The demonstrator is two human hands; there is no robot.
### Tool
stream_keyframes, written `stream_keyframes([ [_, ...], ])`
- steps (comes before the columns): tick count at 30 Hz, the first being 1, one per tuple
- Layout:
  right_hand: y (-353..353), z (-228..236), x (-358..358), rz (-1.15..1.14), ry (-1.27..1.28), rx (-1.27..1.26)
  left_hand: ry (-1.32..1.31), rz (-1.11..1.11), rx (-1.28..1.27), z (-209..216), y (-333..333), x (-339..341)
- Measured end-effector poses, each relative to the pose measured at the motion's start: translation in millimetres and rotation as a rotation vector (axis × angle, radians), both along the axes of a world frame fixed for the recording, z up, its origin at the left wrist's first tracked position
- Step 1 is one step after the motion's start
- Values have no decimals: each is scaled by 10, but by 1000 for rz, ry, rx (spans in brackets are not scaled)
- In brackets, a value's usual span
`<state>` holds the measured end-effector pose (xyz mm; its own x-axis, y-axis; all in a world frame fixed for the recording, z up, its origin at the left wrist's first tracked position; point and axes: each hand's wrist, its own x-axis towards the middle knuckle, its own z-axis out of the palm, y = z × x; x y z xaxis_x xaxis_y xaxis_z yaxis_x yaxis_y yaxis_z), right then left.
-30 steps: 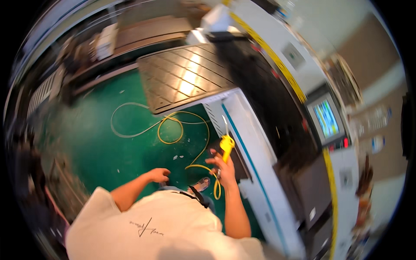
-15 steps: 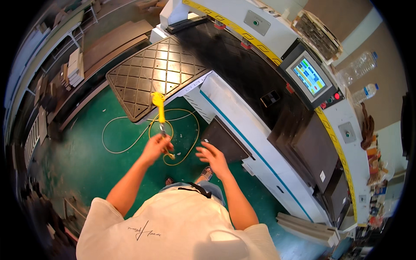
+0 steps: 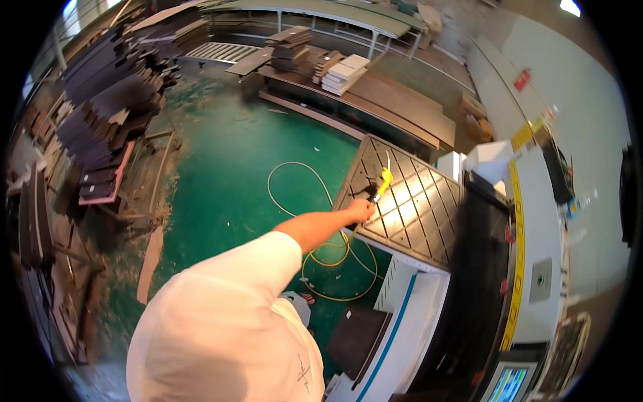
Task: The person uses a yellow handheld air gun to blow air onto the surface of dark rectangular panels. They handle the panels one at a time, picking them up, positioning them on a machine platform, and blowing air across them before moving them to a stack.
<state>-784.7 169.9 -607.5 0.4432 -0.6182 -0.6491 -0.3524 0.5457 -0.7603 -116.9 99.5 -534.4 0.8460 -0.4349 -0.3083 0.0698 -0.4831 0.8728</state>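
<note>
Swung left since half a second ago, right hand (image 3: pixel 360 211) now out at the grid-patterned machine bed (image 3: pixel 429 214), fingers closed round a yellow air gun (image 3: pixel 383 182). Left hand unseen. Could snag trailing yellow hose (image 3: pixel 295 194) looped beside bed, jerking gun loose.

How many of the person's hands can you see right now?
1. Only one hand shows, stretched out over the edge of the dark grid-patterned machine bed and gripping a yellow air gun on a yellowish hose. The other hand is hidden behind the person's white shirt.
</note>
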Motion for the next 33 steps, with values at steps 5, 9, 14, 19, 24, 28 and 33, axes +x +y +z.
stream_keyframes([
  [5,-686,662,790,143,122,-55,-355,-40,321,29,-307,-228],
  [9,-1087,965,1179,240,186,-123,-797,23,68,-243,-126,-335],
  [14,-1244,1250,1325,273,282,-166,-800,84,-6,-167,-96,-237],
  [19,-919,1491,749,162,348,-162,-847,90,-112,-146,-265,-235],
  [24,234,1645,-358,118,455,51,-908,47,-63,3,-191,-62],
  [28,867,1177,-460,61,620,94,-891,1,-17,-257,-112,58],
  [33,1752,796,-430,-284,638,321,-825,-51,-66,-493,-440,-13],
])
